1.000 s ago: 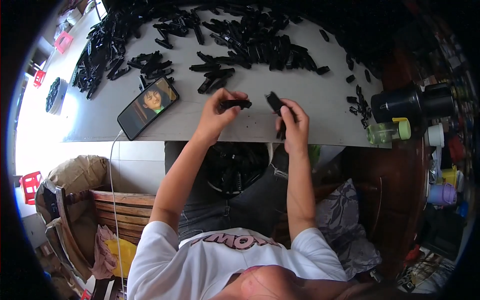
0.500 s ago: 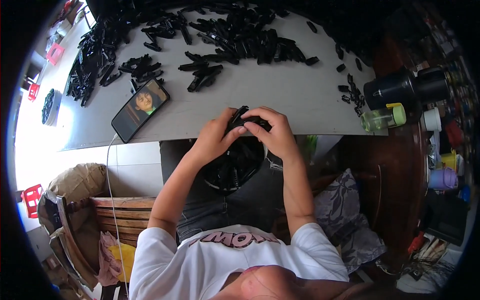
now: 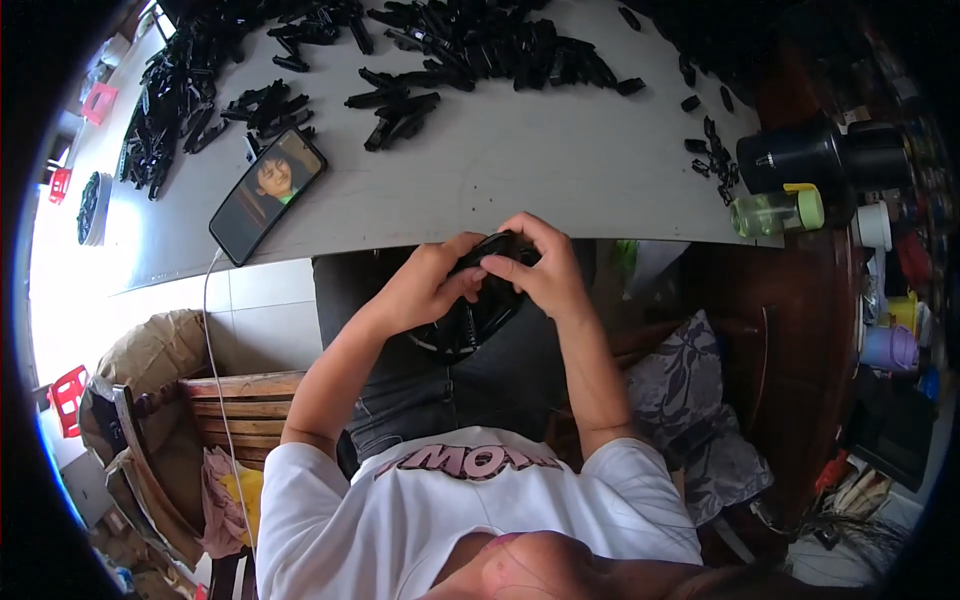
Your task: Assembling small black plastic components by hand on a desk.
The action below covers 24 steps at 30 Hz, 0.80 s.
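Gripping a slim black part (image 3: 490,244) between them, the left hand (image 3: 430,285) and right hand (image 3: 545,268) meet at the near edge of the table (image 3: 420,205). Left hand: fingers curled round the part's left side, thumb below. Right hand: index finger arched over the top, thumb pressed across the near face, so the part is pinched. Whether it is one piece or two fitted together cannot be told; the fingers hide much of it.

Below the hands, between the thighs: a container (image 3: 462,351) with dark pieces inside, partly covered by the left hand.

Table, far side: a large heap of black parts (image 3: 480,50); a smaller cluster (image 3: 400,118) lies nearer the hands. Table, left: a phone (image 3: 268,195), screen lit, set at a slant, white cable (image 3: 222,400) running from its lower end. Table, right: scattered small black pieces (image 3: 715,160), near a clear green bottle (image 3: 770,214) lying on its side and a large black vessel (image 3: 785,163).
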Motion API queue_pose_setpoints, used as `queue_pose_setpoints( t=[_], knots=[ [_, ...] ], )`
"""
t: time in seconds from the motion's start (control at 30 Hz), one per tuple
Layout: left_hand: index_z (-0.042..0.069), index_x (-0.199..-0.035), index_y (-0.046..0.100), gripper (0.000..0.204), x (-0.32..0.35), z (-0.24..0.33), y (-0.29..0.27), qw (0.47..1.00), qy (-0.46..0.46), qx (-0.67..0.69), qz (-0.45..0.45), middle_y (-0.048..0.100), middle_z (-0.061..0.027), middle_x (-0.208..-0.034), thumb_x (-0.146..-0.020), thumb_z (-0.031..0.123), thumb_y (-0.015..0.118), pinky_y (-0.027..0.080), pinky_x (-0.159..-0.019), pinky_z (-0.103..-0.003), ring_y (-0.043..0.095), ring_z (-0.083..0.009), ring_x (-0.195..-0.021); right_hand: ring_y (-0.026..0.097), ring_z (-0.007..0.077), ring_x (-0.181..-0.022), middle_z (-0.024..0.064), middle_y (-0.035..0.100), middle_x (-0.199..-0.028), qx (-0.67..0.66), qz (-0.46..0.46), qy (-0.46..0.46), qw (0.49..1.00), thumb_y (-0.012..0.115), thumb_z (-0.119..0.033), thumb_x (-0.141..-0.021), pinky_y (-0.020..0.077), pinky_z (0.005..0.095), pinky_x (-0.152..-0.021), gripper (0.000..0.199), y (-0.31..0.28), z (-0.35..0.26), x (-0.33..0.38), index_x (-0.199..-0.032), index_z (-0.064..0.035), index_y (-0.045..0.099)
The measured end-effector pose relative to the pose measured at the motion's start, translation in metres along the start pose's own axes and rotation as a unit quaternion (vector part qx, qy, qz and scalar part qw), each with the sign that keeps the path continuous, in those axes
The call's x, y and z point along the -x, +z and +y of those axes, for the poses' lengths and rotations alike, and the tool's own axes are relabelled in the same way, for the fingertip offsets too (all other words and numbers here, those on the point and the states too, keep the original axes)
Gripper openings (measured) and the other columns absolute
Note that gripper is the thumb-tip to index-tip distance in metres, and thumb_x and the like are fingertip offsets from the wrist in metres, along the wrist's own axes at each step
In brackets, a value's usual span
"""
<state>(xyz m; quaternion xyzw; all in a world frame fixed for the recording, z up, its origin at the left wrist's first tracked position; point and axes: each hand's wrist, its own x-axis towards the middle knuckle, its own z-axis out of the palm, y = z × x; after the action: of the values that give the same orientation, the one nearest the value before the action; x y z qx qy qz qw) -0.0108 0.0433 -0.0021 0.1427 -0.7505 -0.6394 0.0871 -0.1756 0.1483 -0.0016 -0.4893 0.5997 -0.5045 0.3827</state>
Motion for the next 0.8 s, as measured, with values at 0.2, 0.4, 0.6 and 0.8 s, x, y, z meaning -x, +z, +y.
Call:
queue_pose_setpoints(
  t=[0.2,0.4,0.6,0.8],
  knots=[
    [-0.002,-0.123,0.045,0.043,0.015,-0.067,0.027,0.989,-0.001,-0.127,0.074,0.061,-0.019,-0.097,-0.084,0.011,0.059,0.048,-0.077,-0.035,0.061,-0.0304,-0.089,0.058,0.0158,-0.078,0.0083,0.06,-0.087,0.004,0.067,0.055,0.996,0.07,-0.024,-0.08,0.046,0.0307,-0.069,0.036,0.039,0.066,0.028,-0.103,-0.0023,0.053],
    [0.019,-0.143,0.021,0.098,0.039,-0.109,0.064,0.888,-0.115,-0.441,0.065,0.016,-0.0221,-0.145,-0.064,0.036,0.076,0.032,-0.095,-0.059,0.021,-0.0482,-0.129,0.038,0.0394,-0.119,0.0206,0.041,-0.13,0.357,0.183,0.096,0.911,0.06,-0.034,-0.084,0.0302,0.0533,-0.096,0.057,0.085,0.153,0.063,-0.132,-0.0108,0.04],
    [0.029,-0.144,0.016,0.111,0.025,-0.161,0.067,0.838,-0.094,-0.526,0.114,0.012,-0.0201,-0.147,-0.054,0.047,0.078,0.022,-0.095,-0.07,0.013,-0.0512,-0.13,0.029,0.0439,-0.124,0.0203,0.029,-0.14,0.486,0.2,0.173,0.833,0.054,-0.032,-0.084,0.0243,0.0623,-0.095,0.053,0.125,0.163,0.046,-0.134,-0.0198,0.04],
    [0.02,-0.144,0.017,0.106,-0.013,-0.147,0.046,0.824,-0.158,-0.544,0.003,0.021,-0.0209,-0.144,-0.061,0.049,0.075,0.02,-0.098,-0.067,0.021,-0.0484,-0.129,0.032,0.0424,-0.12,0.0165,0.034,-0.137,0.465,0.204,0.199,0.838,0.048,-0.034,-0.089,0.0293,0.0606,-0.09,0.049,0.101,0.184,0.006,-0.133,-0.0144,0.039]
  ],
)
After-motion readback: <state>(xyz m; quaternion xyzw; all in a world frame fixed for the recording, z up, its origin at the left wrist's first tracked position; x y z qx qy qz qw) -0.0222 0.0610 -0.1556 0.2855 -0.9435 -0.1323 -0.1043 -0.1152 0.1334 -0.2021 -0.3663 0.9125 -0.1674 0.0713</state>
